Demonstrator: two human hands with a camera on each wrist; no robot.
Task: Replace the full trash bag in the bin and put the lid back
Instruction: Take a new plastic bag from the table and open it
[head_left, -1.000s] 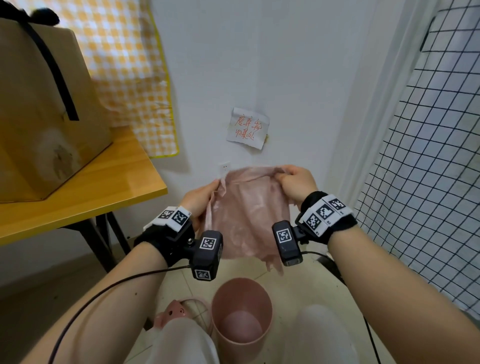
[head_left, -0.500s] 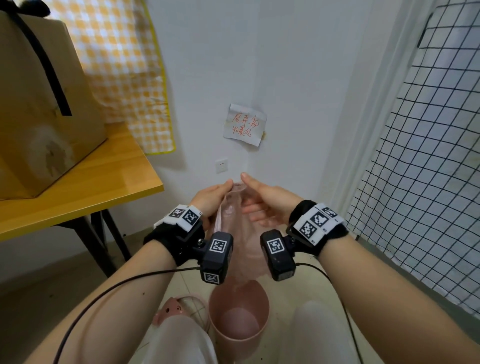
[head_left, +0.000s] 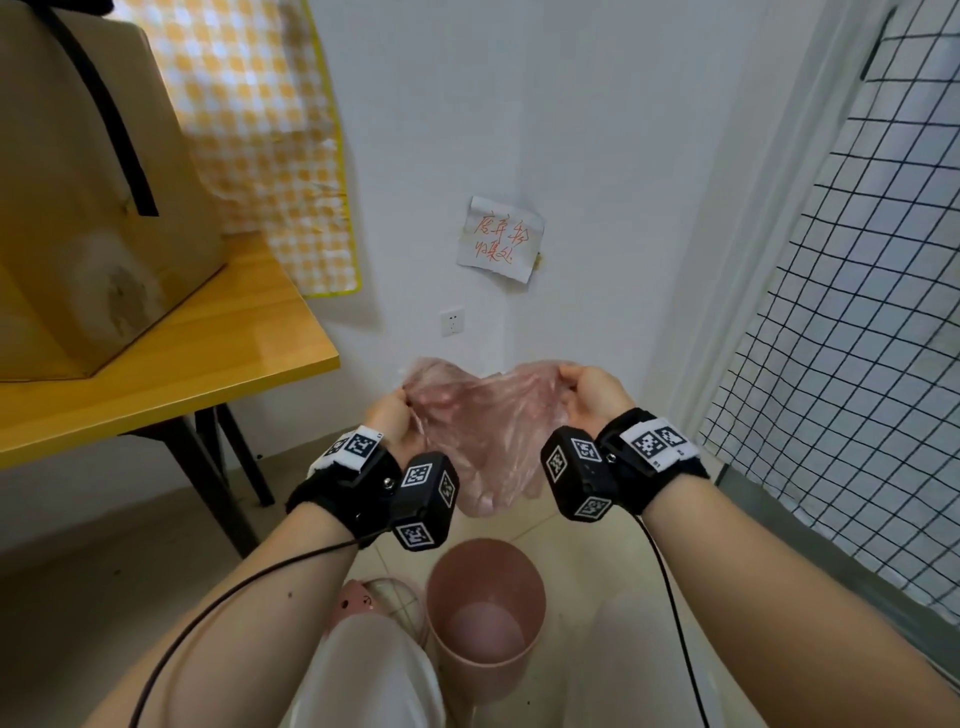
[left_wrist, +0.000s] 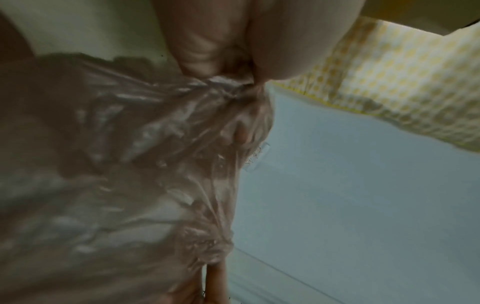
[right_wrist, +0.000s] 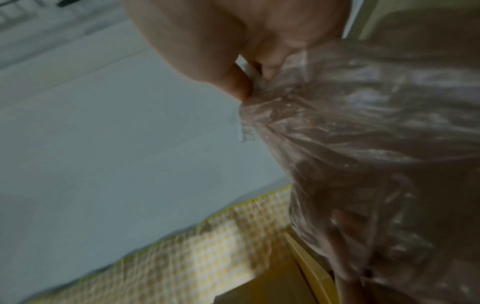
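A thin, see-through pink trash bag (head_left: 483, 431) hangs in the air between my two hands, stretched open at its top. My left hand (head_left: 392, 415) pinches the bag's left edge, and my right hand (head_left: 587, 392) pinches the right edge. In the left wrist view the crumpled bag (left_wrist: 145, 164) bunches under my fingers (left_wrist: 207, 51). The right wrist view shows the bag (right_wrist: 376, 144) gathered at my fingertips (right_wrist: 239, 84). Below the bag a round pink bin (head_left: 485, 670) stands on the floor with no liner in it. Its pink lid (head_left: 358, 605) lies on the floor to the bin's left.
A yellow table (head_left: 171, 374) with a big cardboard box (head_left: 78, 182) stands at the left, its black legs (head_left: 218, 483) near my left arm. A black wire grid panel (head_left: 841, 338) runs along the right. The white wall (head_left: 519, 130) carries a paper note (head_left: 498, 239).
My hands came together with the bag folded narrow between them, then moved apart again. The bag's top is now spread wide and held a little lower.
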